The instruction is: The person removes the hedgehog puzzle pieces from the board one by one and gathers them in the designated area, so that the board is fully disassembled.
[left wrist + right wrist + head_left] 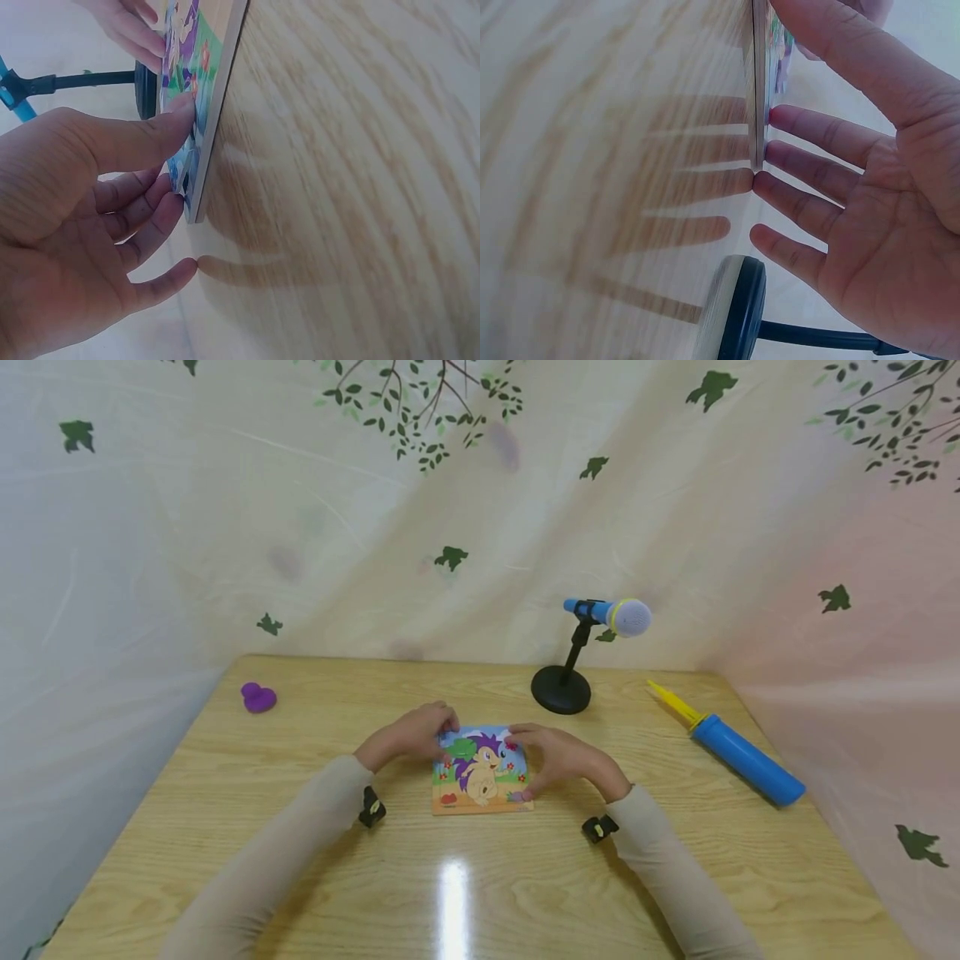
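A flat picture puzzle [482,785] with a purple-spined hedgehog lies on the wooden table. My left hand [411,732] is at its upper left corner. In the left wrist view, the thumb of the left hand [82,202] lies over the picture face. Its bent fingers meet the corner, where a small puzzle piece [185,171] appears tilted up between thumb and fingers. On the opposite side, my right hand [562,756] spans the puzzle's right edge. Seen from the right wrist, the right hand's [885,187] nearly straight fingertips touch the edge, with the thumb over the face.
Behind the puzzle stands a toy microphone [628,617] on a black round-based stand [561,690]. A blue pump [750,760] with a yellow nozzle lies at the right. Far left is a small purple object [258,697]. A patterned curtain [360,568] hangs behind the table [300,893].
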`<act>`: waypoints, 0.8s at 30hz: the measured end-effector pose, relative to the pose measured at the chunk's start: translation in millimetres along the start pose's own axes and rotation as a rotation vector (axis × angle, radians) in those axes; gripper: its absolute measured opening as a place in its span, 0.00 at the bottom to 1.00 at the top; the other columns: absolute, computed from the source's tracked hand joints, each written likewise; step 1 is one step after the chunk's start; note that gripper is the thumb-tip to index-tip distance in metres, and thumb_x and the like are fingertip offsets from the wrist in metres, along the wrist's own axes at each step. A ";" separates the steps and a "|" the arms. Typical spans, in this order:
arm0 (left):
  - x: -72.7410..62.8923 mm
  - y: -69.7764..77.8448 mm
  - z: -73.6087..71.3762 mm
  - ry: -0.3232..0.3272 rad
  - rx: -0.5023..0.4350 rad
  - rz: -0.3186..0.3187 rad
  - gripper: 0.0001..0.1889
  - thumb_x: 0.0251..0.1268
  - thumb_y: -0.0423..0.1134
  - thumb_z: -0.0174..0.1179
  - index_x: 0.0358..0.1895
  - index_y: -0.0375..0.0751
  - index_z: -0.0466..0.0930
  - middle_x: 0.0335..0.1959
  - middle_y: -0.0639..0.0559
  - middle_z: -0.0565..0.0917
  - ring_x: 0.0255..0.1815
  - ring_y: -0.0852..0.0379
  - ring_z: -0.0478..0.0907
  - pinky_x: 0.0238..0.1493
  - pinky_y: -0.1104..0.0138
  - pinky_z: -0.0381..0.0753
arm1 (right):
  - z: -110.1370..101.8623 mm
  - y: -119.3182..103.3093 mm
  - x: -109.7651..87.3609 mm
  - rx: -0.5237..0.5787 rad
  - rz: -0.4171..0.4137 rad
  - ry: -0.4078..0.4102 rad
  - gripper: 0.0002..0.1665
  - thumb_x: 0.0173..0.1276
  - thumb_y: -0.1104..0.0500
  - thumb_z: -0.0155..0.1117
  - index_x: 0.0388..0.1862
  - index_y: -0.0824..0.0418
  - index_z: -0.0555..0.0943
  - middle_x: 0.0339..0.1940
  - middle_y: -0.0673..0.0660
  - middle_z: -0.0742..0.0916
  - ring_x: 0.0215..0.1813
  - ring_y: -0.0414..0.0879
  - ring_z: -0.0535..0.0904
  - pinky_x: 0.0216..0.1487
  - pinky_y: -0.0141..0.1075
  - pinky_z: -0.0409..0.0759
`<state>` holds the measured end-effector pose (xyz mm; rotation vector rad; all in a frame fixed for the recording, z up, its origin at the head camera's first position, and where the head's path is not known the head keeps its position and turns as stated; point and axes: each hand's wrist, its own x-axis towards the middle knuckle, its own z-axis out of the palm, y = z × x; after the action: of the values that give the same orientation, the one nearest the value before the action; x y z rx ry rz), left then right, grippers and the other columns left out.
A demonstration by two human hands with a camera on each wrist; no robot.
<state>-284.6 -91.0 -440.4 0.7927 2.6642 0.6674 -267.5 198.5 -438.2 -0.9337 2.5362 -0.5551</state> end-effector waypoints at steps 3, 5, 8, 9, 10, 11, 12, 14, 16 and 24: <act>-0.1 1.3 -1.0 0.000 -0.020 -0.005 0.24 0.54 0.35 0.76 0.52 0.35 0.78 0.49 0.45 0.78 0.52 0.49 0.76 0.62 0.55 0.78 | 0.2 0.3 -0.1 0.002 0.001 0.000 0.54 0.51 0.47 0.85 0.74 0.62 0.71 0.80 0.64 0.67 0.80 0.64 0.61 0.77 0.60 0.62; -0.2 1.7 -1.2 0.000 -0.033 -0.010 0.24 0.53 0.35 0.76 0.52 0.35 0.78 0.49 0.44 0.79 0.52 0.49 0.76 0.62 0.55 0.78 | 0.1 0.3 -0.1 0.007 0.003 -0.001 0.54 0.51 0.47 0.85 0.74 0.62 0.71 0.80 0.63 0.67 0.81 0.64 0.60 0.78 0.60 0.62; -0.8 2.0 -1.5 0.004 -0.045 -0.016 0.24 0.52 0.34 0.76 0.53 0.35 0.78 0.49 0.44 0.79 0.53 0.49 0.77 0.63 0.55 0.78 | 0.1 0.5 0.1 0.008 -0.004 0.003 0.54 0.51 0.47 0.84 0.74 0.62 0.71 0.80 0.64 0.67 0.80 0.64 0.61 0.77 0.60 0.62; -0.6 1.8 -1.4 0.005 -0.044 -0.012 0.24 0.52 0.34 0.76 0.53 0.35 0.79 0.49 0.44 0.79 0.53 0.49 0.77 0.64 0.55 0.78 | 0.2 0.7 0.2 0.013 -0.002 0.002 0.54 0.51 0.47 0.85 0.74 0.62 0.71 0.80 0.63 0.67 0.81 0.64 0.61 0.78 0.60 0.62; -0.7 1.6 -1.4 0.006 -0.041 -0.010 0.24 0.52 0.34 0.76 0.53 0.35 0.79 0.49 0.44 0.80 0.53 0.48 0.77 0.64 0.55 0.78 | 0.1 0.7 0.3 0.012 -0.004 0.002 0.54 0.51 0.47 0.85 0.74 0.62 0.71 0.80 0.63 0.67 0.81 0.64 0.61 0.78 0.60 0.62; -0.8 1.5 -1.4 0.007 -0.037 -0.005 0.24 0.52 0.34 0.76 0.54 0.36 0.79 0.49 0.44 0.80 0.54 0.48 0.77 0.64 0.54 0.78 | 0.1 0.7 0.2 0.011 -0.007 0.003 0.54 0.51 0.47 0.84 0.75 0.62 0.71 0.80 0.63 0.67 0.81 0.64 0.61 0.78 0.60 0.62; -0.9 1.4 -1.4 0.007 -0.034 -0.001 0.24 0.53 0.35 0.76 0.54 0.36 0.79 0.49 0.44 0.80 0.54 0.48 0.77 0.64 0.54 0.78 | 0.1 0.8 0.2 0.010 -0.010 0.003 0.54 0.51 0.46 0.84 0.75 0.61 0.71 0.80 0.64 0.67 0.81 0.64 0.61 0.78 0.60 0.62; -0.7 1.3 -1.5 0.007 -0.029 0.006 0.24 0.53 0.35 0.76 0.54 0.36 0.80 0.50 0.44 0.80 0.54 0.48 0.78 0.64 0.54 0.79 | 0.1 0.8 -0.2 0.011 -0.014 -0.001 0.54 0.52 0.46 0.84 0.75 0.60 0.71 0.80 0.64 0.67 0.81 0.64 0.60 0.78 0.61 0.61; -0.9 1.7 -1.7 0.005 -0.027 0.004 0.24 0.53 0.35 0.76 0.54 0.37 0.80 0.50 0.44 0.80 0.55 0.47 0.78 0.64 0.54 0.79 | 0.2 0.5 -0.5 0.012 -0.019 -0.004 0.54 0.52 0.45 0.84 0.75 0.58 0.71 0.80 0.64 0.67 0.81 0.65 0.59 0.78 0.61 0.61; 1.2 0.6 -0.8 -0.005 -0.009 -0.010 0.24 0.53 0.35 0.76 0.54 0.38 0.81 0.50 0.45 0.80 0.55 0.48 0.78 0.64 0.54 0.79 | -1.3 -4.4 -1.0 -0.014 -0.015 -0.022 0.52 0.54 0.45 0.82 0.76 0.57 0.71 0.80 0.66 0.66 0.80 0.66 0.59 0.77 0.63 0.62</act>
<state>-285.6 -90.2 -439.5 0.7765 2.6575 0.6734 -265.1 196.3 -434.8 -0.9594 2.5190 -0.5294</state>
